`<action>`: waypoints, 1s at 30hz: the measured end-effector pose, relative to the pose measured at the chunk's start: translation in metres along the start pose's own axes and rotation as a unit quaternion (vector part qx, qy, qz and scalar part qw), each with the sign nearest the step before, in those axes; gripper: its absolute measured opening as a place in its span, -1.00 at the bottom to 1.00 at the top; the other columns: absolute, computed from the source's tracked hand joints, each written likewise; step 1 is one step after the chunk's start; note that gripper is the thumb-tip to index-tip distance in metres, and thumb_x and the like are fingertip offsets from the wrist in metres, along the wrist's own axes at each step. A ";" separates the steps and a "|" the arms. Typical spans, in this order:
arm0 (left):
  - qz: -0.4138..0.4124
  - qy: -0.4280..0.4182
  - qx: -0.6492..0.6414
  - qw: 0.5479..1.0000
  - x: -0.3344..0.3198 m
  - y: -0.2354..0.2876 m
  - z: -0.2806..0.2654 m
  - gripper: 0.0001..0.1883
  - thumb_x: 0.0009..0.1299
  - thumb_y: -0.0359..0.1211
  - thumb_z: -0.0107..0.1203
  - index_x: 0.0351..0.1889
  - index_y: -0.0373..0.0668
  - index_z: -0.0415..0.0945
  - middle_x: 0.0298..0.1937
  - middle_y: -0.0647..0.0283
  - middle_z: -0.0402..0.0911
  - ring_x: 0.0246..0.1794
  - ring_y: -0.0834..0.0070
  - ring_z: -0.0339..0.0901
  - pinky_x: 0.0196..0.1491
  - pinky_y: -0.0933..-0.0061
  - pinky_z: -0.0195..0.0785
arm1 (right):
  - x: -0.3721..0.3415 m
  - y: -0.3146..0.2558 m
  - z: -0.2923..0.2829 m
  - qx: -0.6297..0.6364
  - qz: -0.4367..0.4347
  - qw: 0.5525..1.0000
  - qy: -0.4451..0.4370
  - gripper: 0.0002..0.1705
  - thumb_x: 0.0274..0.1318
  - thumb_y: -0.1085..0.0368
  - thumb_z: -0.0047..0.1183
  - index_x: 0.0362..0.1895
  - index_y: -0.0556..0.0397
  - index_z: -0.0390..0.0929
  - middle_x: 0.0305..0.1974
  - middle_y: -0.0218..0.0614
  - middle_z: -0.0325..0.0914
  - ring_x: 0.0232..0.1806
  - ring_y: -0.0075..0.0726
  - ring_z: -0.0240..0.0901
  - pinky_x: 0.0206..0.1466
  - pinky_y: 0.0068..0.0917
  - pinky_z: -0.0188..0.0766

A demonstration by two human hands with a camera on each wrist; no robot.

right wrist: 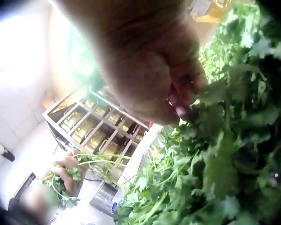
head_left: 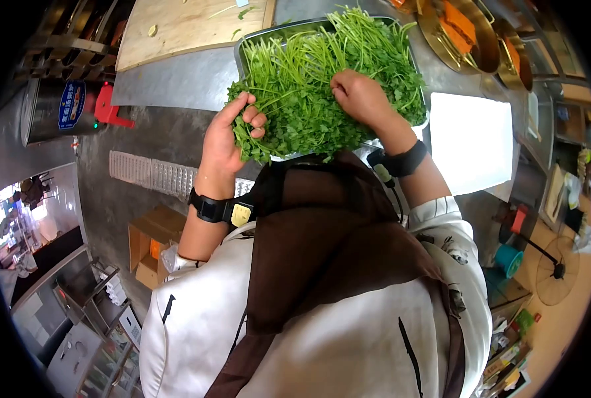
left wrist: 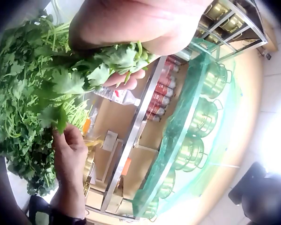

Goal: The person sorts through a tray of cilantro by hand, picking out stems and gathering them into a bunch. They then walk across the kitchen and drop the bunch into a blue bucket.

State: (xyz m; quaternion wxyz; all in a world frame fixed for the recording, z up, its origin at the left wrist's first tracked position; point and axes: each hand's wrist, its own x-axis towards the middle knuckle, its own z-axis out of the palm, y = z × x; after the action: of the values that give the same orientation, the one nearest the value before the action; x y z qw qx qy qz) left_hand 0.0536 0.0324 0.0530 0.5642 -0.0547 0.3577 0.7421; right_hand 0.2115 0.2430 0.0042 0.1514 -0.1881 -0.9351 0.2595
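A metal tray [head_left: 239, 61] is heaped with leafy green herbs [head_left: 308, 113], stems toward the far side. At the tray's left corner my left hand [head_left: 228, 132] curls its fingers round a few herb sprigs, leaves hanging below; the left wrist view shows leaves [left wrist: 112, 63] against the palm. Over the middle right of the heap is my right hand [head_left: 365, 99], fingers bent and fingertips at the leaves. In the right wrist view its fingertips [right wrist: 181, 105] meet the herbs, pinching leaves or stems partly hidden by the hand.
A wooden board [head_left: 189, 30] with scraps lies beyond the tray on the left. Brass-coloured pans [head_left: 484, 40] with orange items stand at the back right. A white sheet-like panel [head_left: 471, 140] is right of the tray. A cardboard box [head_left: 151, 242] sits on the floor.
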 end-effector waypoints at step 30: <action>-0.009 -0.023 0.037 0.999 0.001 -0.003 -0.001 -0.80 0.39 -0.30 -0.07 -0.16 -0.24 0.38 -0.42 0.32 0.40 -0.46 0.55 0.30 -0.52 0.64 0.16 | 0.028 -0.010 -0.048 0.294 0.127 0.945 0.069 -0.84 -0.04 0.27 0.18 -0.36 0.07 0.60 -0.50 -0.47 0.50 -0.43 -0.57 0.37 -0.33 -0.58 0.33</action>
State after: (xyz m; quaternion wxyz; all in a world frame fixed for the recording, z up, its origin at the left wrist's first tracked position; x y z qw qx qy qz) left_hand 0.0558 0.0335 0.0502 0.5805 -0.0201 0.3710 0.7246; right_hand 0.2027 0.2677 0.0539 0.2297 -0.2702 -0.7725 0.5267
